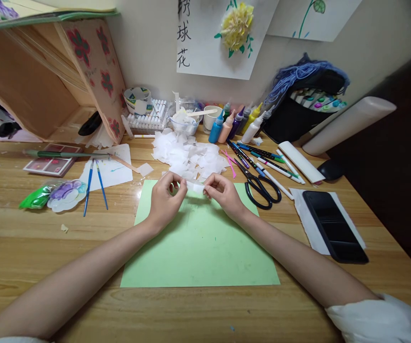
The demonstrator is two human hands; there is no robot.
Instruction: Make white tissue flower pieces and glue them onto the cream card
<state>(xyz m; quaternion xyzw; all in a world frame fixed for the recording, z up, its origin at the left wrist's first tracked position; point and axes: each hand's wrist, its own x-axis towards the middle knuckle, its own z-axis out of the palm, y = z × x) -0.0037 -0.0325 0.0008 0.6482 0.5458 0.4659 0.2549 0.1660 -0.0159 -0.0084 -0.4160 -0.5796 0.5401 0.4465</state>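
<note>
The bare left hand (pixel 165 200) and the bare right hand (pixel 225 194) are raised over the upper part of a pale green rectangular paper sheet (pixel 201 252), each with thumb and fingertips pinched on one end of a small, thin white paper piece (pixel 195 187) that spans the gap between them. The sheet lies flat on a light brown wood-grain desk (pixel 155 314). Just beyond the hands spreads a loose heap of thin white paper squares (pixel 185 152), and behind it stands a clear plastic bowl (pixel 187 129) of white material with a flat pale wooden stick (pixel 202 113) across its top. To the right of the bowl are a white cup (pixel 208 125) and a cluster of squeeze bottles with pointed tips, among them a blue bottle (pixel 215 131). Black-handled scissors (pixel 257 185) lie near the right hand, beside scattered slim pens, blades pointing away from the person. Farther right, a black smartphone (pixel 335 226) rests on white paper. Left of the sheet, two thin blue paintbrushes (pixel 88 188) lie partly on a white paint-marked paper (pixel 117 159).
</note>
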